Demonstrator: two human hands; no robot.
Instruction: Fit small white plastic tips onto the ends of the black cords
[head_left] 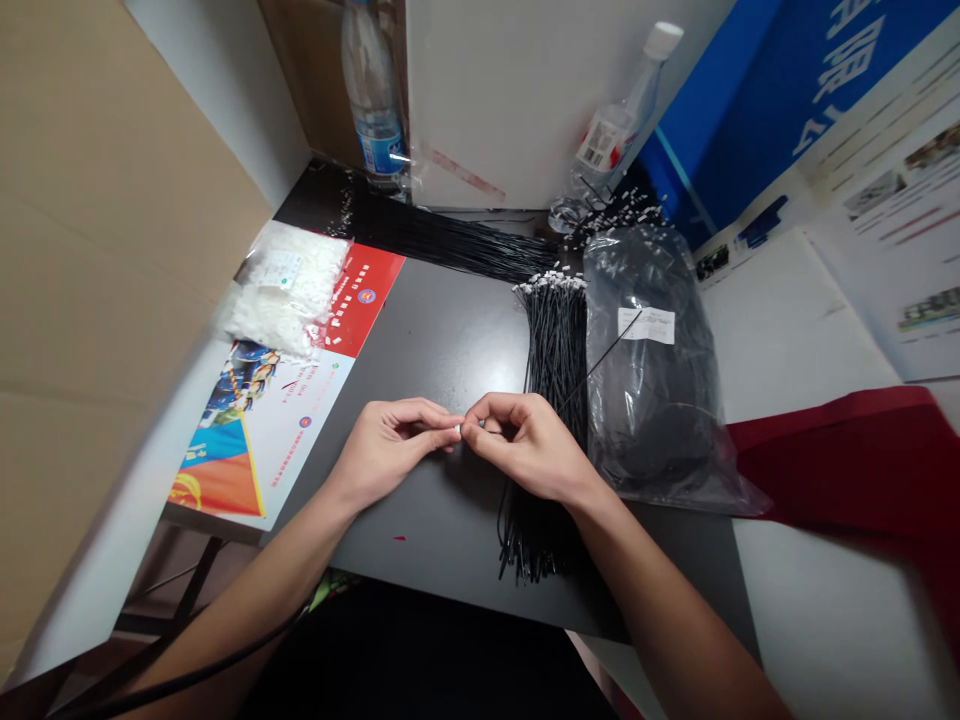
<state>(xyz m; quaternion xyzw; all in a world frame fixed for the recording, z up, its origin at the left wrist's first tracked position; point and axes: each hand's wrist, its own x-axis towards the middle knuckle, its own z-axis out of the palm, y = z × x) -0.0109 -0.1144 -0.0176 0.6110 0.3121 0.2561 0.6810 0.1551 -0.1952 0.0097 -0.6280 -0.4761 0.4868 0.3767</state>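
Observation:
Above the dark table, both hands meet with fingertips almost touching. My left hand [382, 450] pinches a small white plastic connector [458, 429] between thumb and forefinger. Closed in a pinch, my right hand [536, 445] holds a thin black wire [611, 348], whose free length sticks out behind the hand, up and to the right. The wire's front end is hidden by the fingers, so I cannot tell whether it is inside the connector. Beside and under the right hand lies a thick bundle of black wires [556, 345] with white connectors on their far ends.
A clear bag of white connectors [289, 285] lies on a printed poster [300, 440] at left. A plastic bag of black wires [649, 410] is at right. More black wires [457, 238] lie along the back, near two plastic bottles [371, 100]. Panels enclose the table.

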